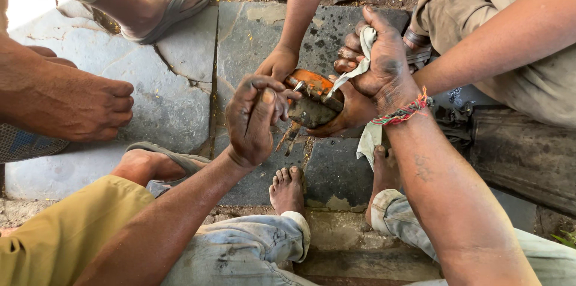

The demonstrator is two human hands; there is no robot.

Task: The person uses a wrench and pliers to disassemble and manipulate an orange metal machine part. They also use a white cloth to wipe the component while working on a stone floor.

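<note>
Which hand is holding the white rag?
The right hand, the one with the red woven wristband, grips the white rag against the orange metal part. The left hand and the other people's hands hold no cloth.

The metal part [312, 101] was orange on top, dark and greasy below; the rag [366, 64] was off-white with grey smudges; a red, green and yellow thread band [403, 112] circled the right wrist; the paving stone [180, 91] was mottled grey
</note>
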